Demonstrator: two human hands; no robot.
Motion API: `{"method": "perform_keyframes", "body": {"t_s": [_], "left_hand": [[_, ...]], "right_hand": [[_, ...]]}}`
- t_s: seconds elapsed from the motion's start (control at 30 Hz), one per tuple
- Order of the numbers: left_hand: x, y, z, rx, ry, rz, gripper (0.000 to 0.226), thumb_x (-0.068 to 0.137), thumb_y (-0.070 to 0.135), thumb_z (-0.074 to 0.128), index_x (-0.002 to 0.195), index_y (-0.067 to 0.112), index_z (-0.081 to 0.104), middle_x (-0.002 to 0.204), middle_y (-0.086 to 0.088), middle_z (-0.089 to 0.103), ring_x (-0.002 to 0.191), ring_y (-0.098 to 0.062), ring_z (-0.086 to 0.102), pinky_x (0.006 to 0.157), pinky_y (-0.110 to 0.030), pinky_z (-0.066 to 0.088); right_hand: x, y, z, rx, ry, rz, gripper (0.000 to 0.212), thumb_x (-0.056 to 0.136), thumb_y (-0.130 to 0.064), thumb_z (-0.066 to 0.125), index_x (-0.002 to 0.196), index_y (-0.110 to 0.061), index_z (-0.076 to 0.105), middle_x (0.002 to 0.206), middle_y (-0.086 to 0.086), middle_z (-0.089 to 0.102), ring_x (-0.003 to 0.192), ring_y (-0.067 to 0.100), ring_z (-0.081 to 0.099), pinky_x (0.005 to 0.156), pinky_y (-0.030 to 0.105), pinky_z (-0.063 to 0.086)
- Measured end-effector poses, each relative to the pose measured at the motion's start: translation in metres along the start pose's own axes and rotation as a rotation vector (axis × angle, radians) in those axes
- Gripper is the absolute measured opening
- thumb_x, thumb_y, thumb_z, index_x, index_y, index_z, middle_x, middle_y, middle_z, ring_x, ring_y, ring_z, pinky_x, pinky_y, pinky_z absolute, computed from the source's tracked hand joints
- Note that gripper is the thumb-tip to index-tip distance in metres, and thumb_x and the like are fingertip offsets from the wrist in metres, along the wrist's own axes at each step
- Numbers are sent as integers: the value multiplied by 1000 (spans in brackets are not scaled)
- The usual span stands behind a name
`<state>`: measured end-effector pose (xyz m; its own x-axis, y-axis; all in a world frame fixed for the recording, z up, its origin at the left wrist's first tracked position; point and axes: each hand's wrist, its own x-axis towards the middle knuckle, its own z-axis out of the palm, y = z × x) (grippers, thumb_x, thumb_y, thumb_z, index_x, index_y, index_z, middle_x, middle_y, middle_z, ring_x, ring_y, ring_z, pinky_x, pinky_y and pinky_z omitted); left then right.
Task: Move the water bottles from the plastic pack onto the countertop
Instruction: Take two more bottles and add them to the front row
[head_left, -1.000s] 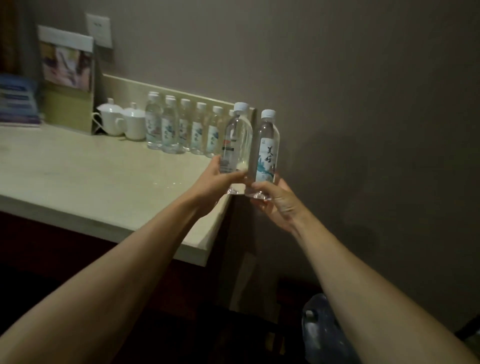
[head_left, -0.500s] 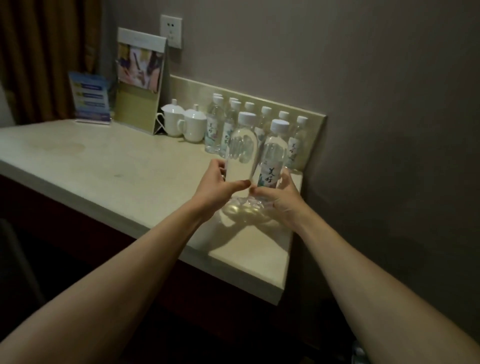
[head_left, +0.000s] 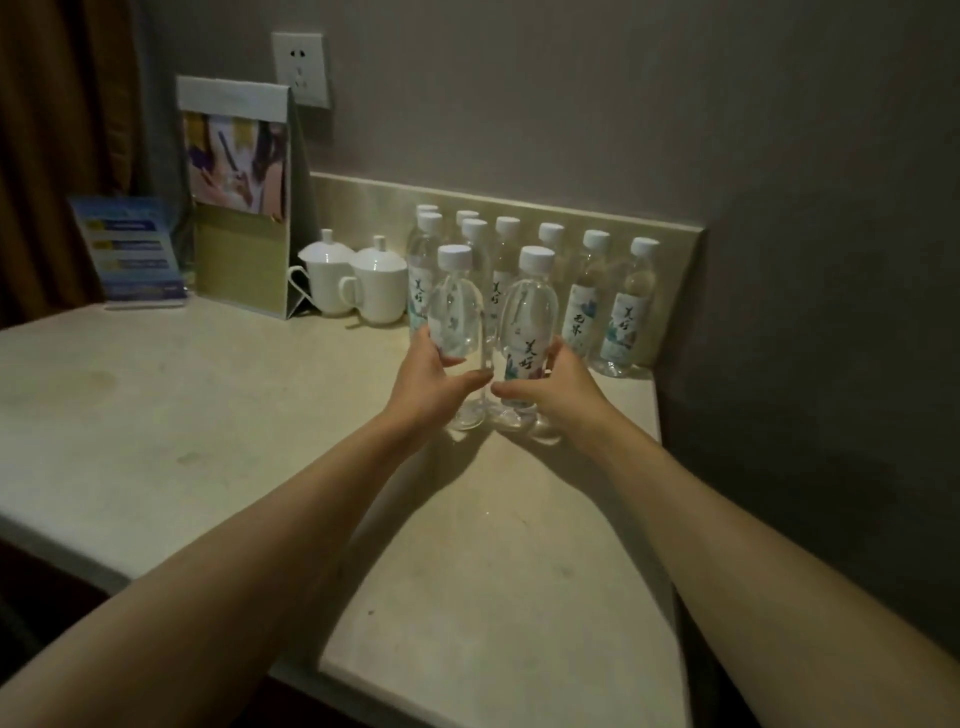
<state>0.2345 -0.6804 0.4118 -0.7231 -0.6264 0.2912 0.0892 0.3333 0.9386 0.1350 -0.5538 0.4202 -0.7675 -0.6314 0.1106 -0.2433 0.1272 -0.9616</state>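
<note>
we've brought two bottles from beyond the counter's edge down onto the countertop, just before the back row. left hand grasps one bottle, right hand the other bottle; releasing comes next, we judge.

The water bottle in the right hand bears a label reading "美好"

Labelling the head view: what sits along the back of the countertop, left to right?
Blue leaflet stand → tall paper bag → two lidded white cups → cluster of standing water bottles, with the left hand and right hand each holding a bottle in front of it.
</note>
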Motion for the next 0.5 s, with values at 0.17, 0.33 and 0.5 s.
{"method": "perform_keyframes", "body": {"t_s": [0.17,0.33,0.5], "left_hand": [[26,-7,11,10,0,55,60,80,14,75,126,15,37,124,-6,54,115,-21,58,97,-45,52],[40,-16,18,-100,-29,30,56,85,4,63,129,11,29,104,18,47,98,-1,60,73,-14,55],[45,-29,7,-257,-219,-45,60,86,8,58,114,54,33,117,0,60,107,-19,66,86,-41,58]], "right_hand": [[19,6,2,-50,72,9,60,66,-9,86,111,-23,49,96,-4,68,86,9,67,65,19,51],[34,8,11,-94,146,-4,61,70,-6,83,118,-22,48,98,-9,64,85,4,63,77,24,54],[41,7,18,-156,190,4,71,72,-14,82,129,-21,41,106,-11,61,87,-2,59,71,17,46]]}}
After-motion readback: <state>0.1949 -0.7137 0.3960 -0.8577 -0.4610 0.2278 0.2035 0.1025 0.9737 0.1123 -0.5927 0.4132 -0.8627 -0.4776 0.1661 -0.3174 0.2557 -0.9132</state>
